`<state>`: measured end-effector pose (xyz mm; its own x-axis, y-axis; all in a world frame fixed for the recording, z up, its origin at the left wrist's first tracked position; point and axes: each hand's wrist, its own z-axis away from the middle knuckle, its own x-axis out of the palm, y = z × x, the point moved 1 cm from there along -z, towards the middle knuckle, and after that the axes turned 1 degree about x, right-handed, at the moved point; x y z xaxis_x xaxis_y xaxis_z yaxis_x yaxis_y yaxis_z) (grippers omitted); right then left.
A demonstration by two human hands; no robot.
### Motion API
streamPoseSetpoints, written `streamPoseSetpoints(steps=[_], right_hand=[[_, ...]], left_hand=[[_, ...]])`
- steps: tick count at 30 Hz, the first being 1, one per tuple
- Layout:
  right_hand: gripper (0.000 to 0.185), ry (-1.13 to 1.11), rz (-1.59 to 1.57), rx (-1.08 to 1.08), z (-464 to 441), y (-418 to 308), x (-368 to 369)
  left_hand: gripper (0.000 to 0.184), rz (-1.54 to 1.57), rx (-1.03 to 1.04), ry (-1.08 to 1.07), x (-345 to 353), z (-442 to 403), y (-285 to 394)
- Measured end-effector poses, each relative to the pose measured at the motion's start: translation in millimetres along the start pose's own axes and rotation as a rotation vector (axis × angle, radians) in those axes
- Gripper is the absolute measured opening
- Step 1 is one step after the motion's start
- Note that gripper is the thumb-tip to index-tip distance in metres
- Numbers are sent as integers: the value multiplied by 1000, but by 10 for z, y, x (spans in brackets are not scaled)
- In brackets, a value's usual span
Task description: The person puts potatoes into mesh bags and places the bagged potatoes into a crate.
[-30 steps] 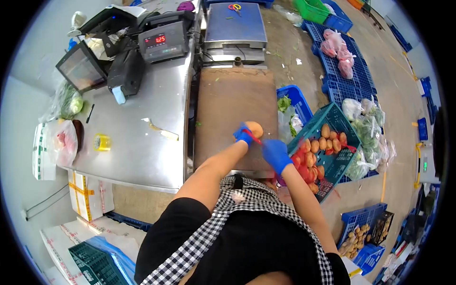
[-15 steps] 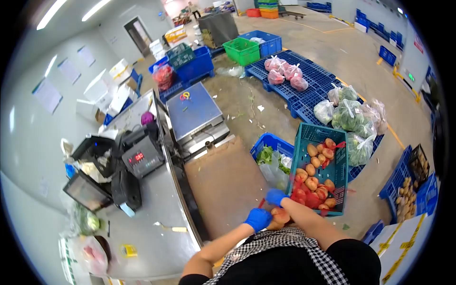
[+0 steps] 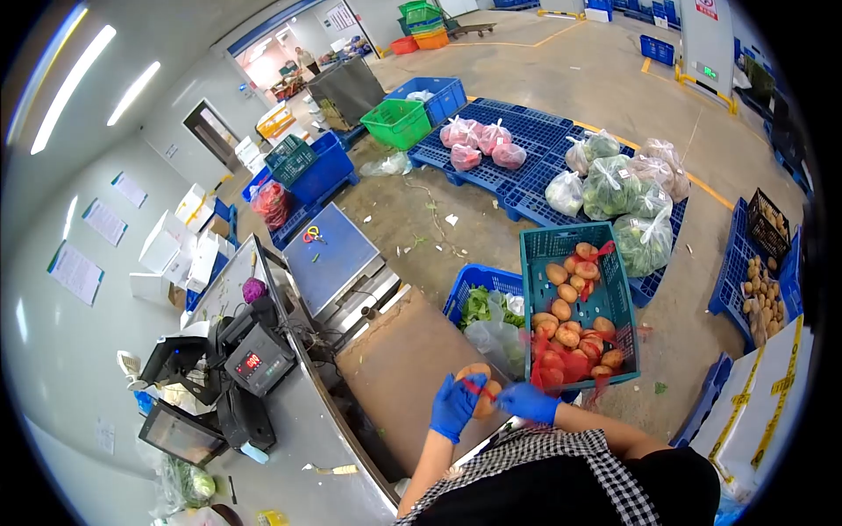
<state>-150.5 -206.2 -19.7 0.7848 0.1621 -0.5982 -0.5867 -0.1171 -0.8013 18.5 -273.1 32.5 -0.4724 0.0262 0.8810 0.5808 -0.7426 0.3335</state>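
Both hands wear blue gloves. Potatoes (image 3: 481, 399) with a strip of red netting (image 3: 474, 388) across them rest in my left hand (image 3: 453, 410), above the brown board (image 3: 408, 359). Close by on the right, my right hand (image 3: 529, 404) has its fingers drawn together at the potatoes' edge; what they pinch is too small to make out. A dark green crate (image 3: 624, 302) just beyond my right hand carries loose potatoes (image 3: 561, 309) and others in red net bags (image 3: 566, 361). Beside it a blue basket (image 3: 456, 298) has leafy greens and clear plastic.
To the left, a metal counter (image 3: 324, 500) bears a lit scale display (image 3: 254, 361) and a knife (image 3: 331, 470). Scissors (image 3: 313, 235) lie on a platform scale (image 3: 338, 263). Bagged vegetables (image 3: 611, 186) stand on blue pallets (image 3: 535, 140). A taped white box (image 3: 754, 408) is at right.
The potatoes have moved from near my apron out over the brown board. My left hand has turned upward beneath them, and my right hand has shifted lower beside them. The camera view has tilted.
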Motion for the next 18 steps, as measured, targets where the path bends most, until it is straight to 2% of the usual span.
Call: streamPoseSetpoints(steps=[1,4,5,6,8,9,11,14,15,18], right_hand=[[27,150,7,-34,-44,43,-72],[27,419,84,-2,-130,-498,-785],[27,248,-45,109,-140,-434,-803],[28,174,8,100,-155,-351,-792],[29,24,112,82,-214,-137,-661],[27,74,25,140,-229,-34,-607],[24,170,47,196,-215,-18,-594],[21,250,133,258,-225,33,-737],[21,266,170,275,-229,48,-799],[20,221,160,202,-148,-54,-1008]], left_hand=[[38,-63,-35,65,251,21,42],[45,-268,-49,-193,60,-240,-237],[49,-218,33,-5,-284,-402,-490],[49,-201,51,29,-113,-370,-587],[39,-104,-2,-36,19,-407,-693],[39,-127,-22,-75,-59,-450,-699],[39,-166,-60,-158,-299,-639,-701],[33,-534,-94,165,-411,-862,-662],[28,-460,-40,231,320,-632,-518],[28,-683,-67,373,285,-748,-517]])
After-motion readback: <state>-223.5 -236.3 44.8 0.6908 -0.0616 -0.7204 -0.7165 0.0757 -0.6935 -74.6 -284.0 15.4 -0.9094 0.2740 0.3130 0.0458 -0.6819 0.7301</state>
